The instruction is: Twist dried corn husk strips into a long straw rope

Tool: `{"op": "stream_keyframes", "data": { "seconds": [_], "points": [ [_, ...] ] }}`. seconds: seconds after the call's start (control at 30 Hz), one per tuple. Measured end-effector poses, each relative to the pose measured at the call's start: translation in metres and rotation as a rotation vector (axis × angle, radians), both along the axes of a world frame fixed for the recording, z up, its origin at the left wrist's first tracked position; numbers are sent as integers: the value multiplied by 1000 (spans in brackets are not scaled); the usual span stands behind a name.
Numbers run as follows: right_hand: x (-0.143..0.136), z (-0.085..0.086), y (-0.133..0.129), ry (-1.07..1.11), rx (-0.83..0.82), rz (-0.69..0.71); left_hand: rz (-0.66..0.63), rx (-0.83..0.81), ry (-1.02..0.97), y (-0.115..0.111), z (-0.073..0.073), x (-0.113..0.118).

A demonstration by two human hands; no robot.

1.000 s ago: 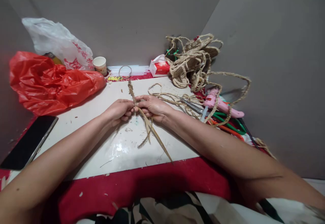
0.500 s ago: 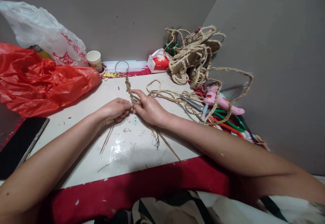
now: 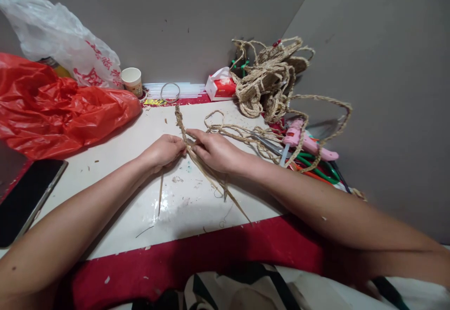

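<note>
A short braided straw cord point(image 3: 179, 118) lies on the white board, its thin end pointing away from me. My left hand point(image 3: 168, 151) is closed at the braid's near end, thumb and index finger pinching it; one loose strand point(image 3: 161, 195) hangs out below. My right hand point(image 3: 216, 151) is at the other side of the same spot, index finger along the braid and thumb bent in on the strands. Between the hands, flat loose straw strands point(image 3: 204, 170) fan out toward the board's near edge, passing partly under my right hand. Its lower fingers are hidden.
At the right are a heap of braided cord point(image 3: 265, 82), scissors point(image 3: 269, 145) and a pink glue gun point(image 3: 298, 136). Along the back stand a tissue pack point(image 3: 221, 87) and a paper cup point(image 3: 132, 81). Leftward lie a red plastic bag point(image 3: 70, 113) and a phone point(image 3: 30, 197).
My right hand has shifted slightly right, away from the left fingers, and the strands between them now show. The strand below my left hand has swung right. The view has tilted slightly.
</note>
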State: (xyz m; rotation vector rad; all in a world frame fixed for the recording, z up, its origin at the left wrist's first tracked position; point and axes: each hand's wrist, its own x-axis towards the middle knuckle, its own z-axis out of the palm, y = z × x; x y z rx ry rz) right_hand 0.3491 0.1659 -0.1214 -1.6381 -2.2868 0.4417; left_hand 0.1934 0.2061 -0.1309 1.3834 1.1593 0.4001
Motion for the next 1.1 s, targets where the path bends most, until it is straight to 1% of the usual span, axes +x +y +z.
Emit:
{"op": "stream_keyframes", "data": {
  "seconds": [0.1,0.17,0.2,0.27,0.33,0.37,0.4,0.43,0.47,0.53,0.6,0.67,0.73,0.77,0.8,0.83,0.87,0.9,0.97,1.0,1.03,1.07,1.1],
  "points": [
    [7,9,4,-77,-26,-3,5,5,11,-1,0,0],
    [9,15,6,-59,-60,-16,12,14,2,-2,0,1],
    [9,17,7,-4,-111,-21,18,21,-7,-3,0,1],
    [5,17,6,186,-292,-32,31,36,-31,-4,1,1],
    [-2,13,2,385,-503,-55,36,31,-61,-5,2,1],
    [-6,10,0,451,-573,-70,35,22,-76,-5,2,1],
    [-11,6,-3,484,-600,-83,32,8,-89,-6,3,0],
    [-15,2,-5,484,-587,-90,29,-9,-98,-6,4,0],
    [-18,-2,-8,452,-540,-87,29,-24,-105,-6,4,0],
    [-24,-7,-12,316,-382,-71,34,-48,-115,-6,5,-1],
    [-27,-6,-19,138,-212,-52,32,-59,-136,-6,5,-2],
    [-29,0,-29,-18,-131,-12,19,-63,-157,-7,6,-4],
    [-28,13,-41,-111,-165,121,12,-81,-176,-7,7,-5],
    [-26,20,-47,-125,-219,223,12,-101,-184,-7,7,-6],
    [-23,27,-50,-104,-279,348,11,-127,-195,-7,8,-7],
    [-18,34,-52,-53,-325,402,11,-152,-218,-7,9,-7],
    [-13,39,-50,30,-341,390,9,-173,-247,-6,9,-8],
    [-7,42,-46,126,-295,303,3,-193,-279,-5,9,-9],
    [3,40,-31,276,-89,30,-15,-222,-334,-3,9,-11],
    [6,36,-21,316,-34,-57,-25,-231,-351,-2,9,-12],
    [7,30,-12,370,-62,-86,-35,-241,-359,-1,8,-12],
    [7,24,-3,440,-157,-94,-46,-247,-364,-1,8,-13],
    [5,17,5,520,-292,-85,-53,-249,-368,0,8,-13]
  ]
}}
